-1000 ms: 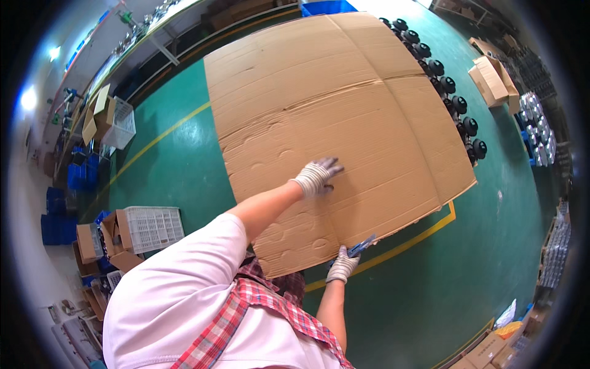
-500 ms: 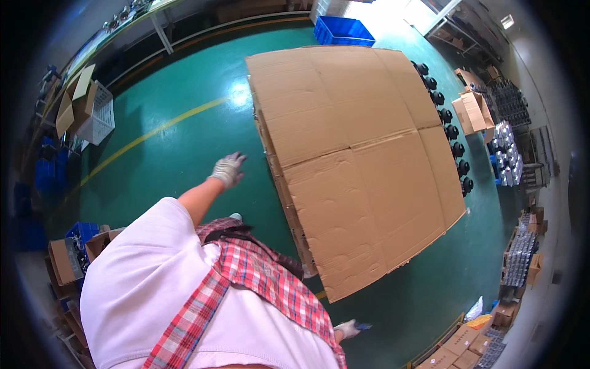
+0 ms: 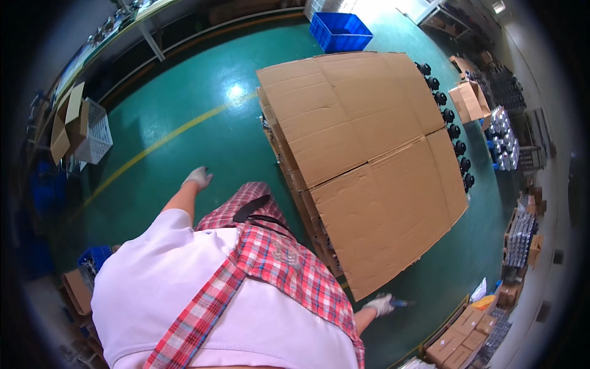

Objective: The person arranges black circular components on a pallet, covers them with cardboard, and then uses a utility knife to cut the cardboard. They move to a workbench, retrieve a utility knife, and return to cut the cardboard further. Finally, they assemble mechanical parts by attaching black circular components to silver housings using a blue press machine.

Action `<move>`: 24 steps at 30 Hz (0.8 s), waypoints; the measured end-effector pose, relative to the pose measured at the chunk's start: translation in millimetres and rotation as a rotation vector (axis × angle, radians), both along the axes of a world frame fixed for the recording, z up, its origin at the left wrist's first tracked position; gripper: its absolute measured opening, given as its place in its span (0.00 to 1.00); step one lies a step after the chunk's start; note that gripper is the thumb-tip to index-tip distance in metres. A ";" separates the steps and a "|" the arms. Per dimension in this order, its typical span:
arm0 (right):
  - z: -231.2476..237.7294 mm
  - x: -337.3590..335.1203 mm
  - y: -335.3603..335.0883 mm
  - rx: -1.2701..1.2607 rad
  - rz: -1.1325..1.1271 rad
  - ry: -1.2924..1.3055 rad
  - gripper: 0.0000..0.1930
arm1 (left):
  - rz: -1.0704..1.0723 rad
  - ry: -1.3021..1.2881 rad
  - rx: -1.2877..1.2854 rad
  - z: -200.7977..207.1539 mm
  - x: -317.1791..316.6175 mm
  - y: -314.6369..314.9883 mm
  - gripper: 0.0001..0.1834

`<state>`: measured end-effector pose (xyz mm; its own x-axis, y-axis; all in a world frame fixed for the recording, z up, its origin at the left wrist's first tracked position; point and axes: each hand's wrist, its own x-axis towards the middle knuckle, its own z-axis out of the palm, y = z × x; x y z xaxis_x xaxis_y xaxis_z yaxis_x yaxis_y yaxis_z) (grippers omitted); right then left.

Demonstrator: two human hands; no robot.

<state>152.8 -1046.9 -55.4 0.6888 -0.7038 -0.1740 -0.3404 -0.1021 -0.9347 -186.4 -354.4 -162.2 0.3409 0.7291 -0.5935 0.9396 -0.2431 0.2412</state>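
My left hand [image 3: 198, 178], in a pale work glove, hangs over the green floor left of a large stack. It holds nothing, its fingers loosely apart. My right hand [image 3: 378, 305], also gloved, is at the stack's near corner and closed round a slim blue tool [image 3: 401, 303]; its exact kind is too small to make out. A big creased cardboard sheet [image 3: 375, 141] covers the stack. Beneath its left edge, further cardboard layers [image 3: 301, 197] show, and what lies under them is mostly hidden.
A blue crate [image 3: 341, 34] stands beyond the stack. Several round black parts [image 3: 453, 131] line its right side. An open carton [image 3: 69, 123] and a white basket [image 3: 98, 132] sit at the left. Cartons [image 3: 455, 341] lie at the lower right, near an open box [image 3: 470, 101] higher up.
My right hand has come forward and right, showing more of the blue tool. My left hand has swung back to the left, away from the stack. The view has shifted slightly.
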 end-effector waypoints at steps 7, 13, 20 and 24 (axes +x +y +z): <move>-34.4 19.0 203.6 -0.007 0.148 0.020 0.10 | 0.041 -0.524 0.215 20.9 201.3 226.1 0.30; -103.8 -98.1 298.0 -0.559 0.000 0.381 0.19 | -0.340 -0.535 0.130 -3.4 361.7 374.8 0.26; -127.1 -190.4 340.4 -0.175 -0.216 0.814 0.21 | -0.382 -0.517 -0.413 -21.6 433.9 375.2 0.34; -70.8 -225.2 365.3 -0.578 -0.229 0.852 0.23 | -0.511 -0.598 -0.471 -22.9 439.2 355.1 0.34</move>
